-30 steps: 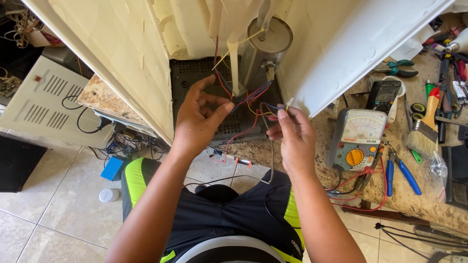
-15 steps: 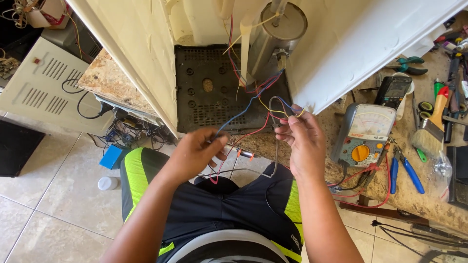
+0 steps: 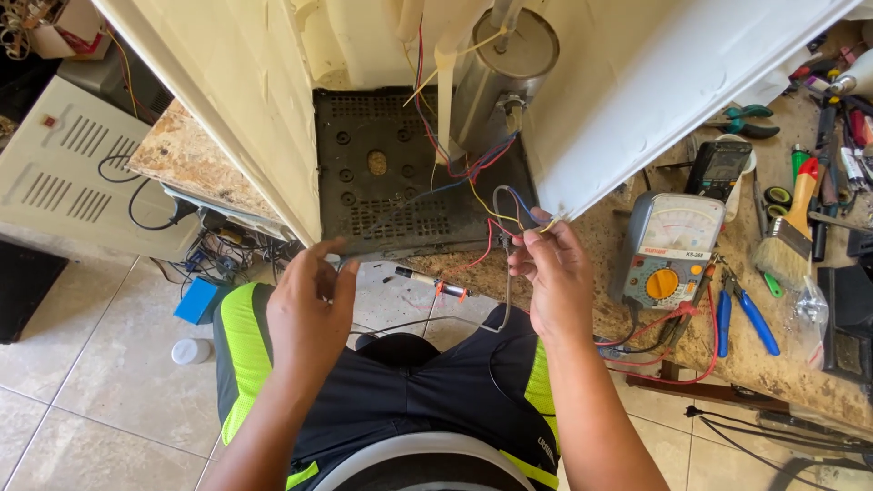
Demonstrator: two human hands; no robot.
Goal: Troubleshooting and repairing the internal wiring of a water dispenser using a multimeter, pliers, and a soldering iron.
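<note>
Your right hand (image 3: 555, 282) has its grip pinched on a bundle of thin wires (image 3: 496, 195), fingertips pressed together at the loose ends. The wires are plastic-sheathed: red, blue, yellow, grey. Your left hand (image 3: 309, 295) has its fingers drawn together near a thin grey lead; whether it actually holds that lead cannot be told.

The wires hang in front of the open underside of a cream sheet-metal appliance casing (image 3: 227, 100), smooth and flat-sided. Inside sits a dark perforated metal plate (image 3: 382, 173), dusty, with round holes and slotted rows. Beside it stands a dull grey metal cylinder (image 3: 509, 64).

The table (image 3: 746, 355) is speckled stone, brown and rough-looking, its edge running past your right forearm. On it: an analogue meter (image 3: 668, 250) with a grey case and orange dial, blue-handled pliers (image 3: 741, 314), a paintbrush (image 3: 791, 232) with a wooden handle and pale bristles, and a red test lead (image 3: 673, 350) looping off the edge. A slim probe (image 3: 432, 282) with red bands lies below the plate.

The floor (image 3: 82, 382) is beige glazed tile. A white vented panel (image 3: 73, 173) lies on it to your left, and a small white cap (image 3: 189, 351) is near your knee.

The wire bundle's long axis runs from the cylinder's base down toward your right hand, slanting slightly right, loose ends pointing at you.
</note>
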